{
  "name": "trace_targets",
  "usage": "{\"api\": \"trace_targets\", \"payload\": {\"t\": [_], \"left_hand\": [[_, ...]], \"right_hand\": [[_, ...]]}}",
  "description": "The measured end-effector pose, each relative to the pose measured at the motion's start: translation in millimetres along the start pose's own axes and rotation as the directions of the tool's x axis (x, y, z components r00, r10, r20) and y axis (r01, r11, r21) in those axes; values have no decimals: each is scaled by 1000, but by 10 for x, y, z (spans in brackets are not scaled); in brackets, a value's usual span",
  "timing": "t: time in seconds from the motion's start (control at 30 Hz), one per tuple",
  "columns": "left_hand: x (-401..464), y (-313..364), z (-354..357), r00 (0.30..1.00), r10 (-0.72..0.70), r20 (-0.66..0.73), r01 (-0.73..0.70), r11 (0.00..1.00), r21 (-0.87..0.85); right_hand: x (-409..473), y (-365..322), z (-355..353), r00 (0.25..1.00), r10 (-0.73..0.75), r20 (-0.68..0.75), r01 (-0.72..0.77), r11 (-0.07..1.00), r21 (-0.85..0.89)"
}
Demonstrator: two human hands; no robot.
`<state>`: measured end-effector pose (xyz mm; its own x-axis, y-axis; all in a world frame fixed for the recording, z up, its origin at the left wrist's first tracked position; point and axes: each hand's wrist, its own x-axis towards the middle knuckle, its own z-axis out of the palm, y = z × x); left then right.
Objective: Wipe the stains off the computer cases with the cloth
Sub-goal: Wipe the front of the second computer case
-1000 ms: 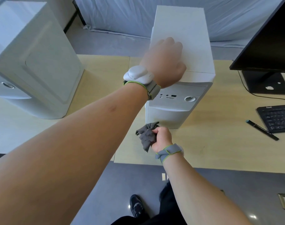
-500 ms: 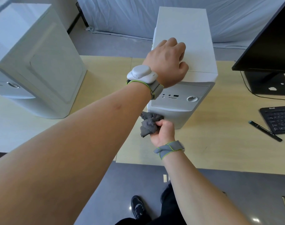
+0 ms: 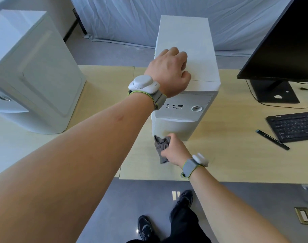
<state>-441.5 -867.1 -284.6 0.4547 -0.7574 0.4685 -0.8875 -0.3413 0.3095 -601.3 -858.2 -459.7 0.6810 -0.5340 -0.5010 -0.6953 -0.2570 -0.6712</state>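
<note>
Two white computer cases stand on the table (image 3: 237, 155): one case (image 3: 35, 76) at the far left, and a second case (image 3: 186, 67) upright in the middle. There is one grey cloth (image 3: 161, 148), one black monitor (image 3: 281, 46) at the far right, one black keyboard (image 3: 295, 125) in front of it, and one black pen (image 3: 272, 139) lying just left of the keyboard.

The left hand (image 3: 169, 71) rests on top of the middle case near its front edge, fingers curled under into a loose fist and holding nothing that can be seen. The right hand (image 3: 174, 149) is low at the near left corner of the same case, its fingers closed round the bunched cloth. The cloth's upper end appears to touch the bottom of the case's front panel, though the contact is hard to make out; its lower end hangs down over the table. Each wrist carries one grey band with a white device.
</note>
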Motion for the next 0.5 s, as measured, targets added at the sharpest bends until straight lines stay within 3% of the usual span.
{"api": "trace_targets", "payload": {"t": [0.07,0.1,0.17,0.3,0.4,0.5], "left_hand": [[-7,-11,3,1000,-1,0,1,1000,-4],[-3,-10,2,1000,3,0,-3,1000,-3],[-6,-1,1,1000,2,0,-2,1000,-7],[-10,-16,8,1000,-6,-1,6,1000,-6],[-6,-10,8,1000,-7,-7,7,1000,-14],[-2,-8,6,1000,-10,-5,10,1000,-8]], "right_hand": [[46,35,-9,980,-196,24,191,912,-364],[74,59,1,966,-255,40,247,871,-424],[122,152,73,957,-288,-2,260,867,-425],[218,315,338,923,-314,-224,163,843,-512],[197,319,480,909,-183,-374,-22,876,-482],[171,272,508,839,162,-519,-273,951,-145]]}}
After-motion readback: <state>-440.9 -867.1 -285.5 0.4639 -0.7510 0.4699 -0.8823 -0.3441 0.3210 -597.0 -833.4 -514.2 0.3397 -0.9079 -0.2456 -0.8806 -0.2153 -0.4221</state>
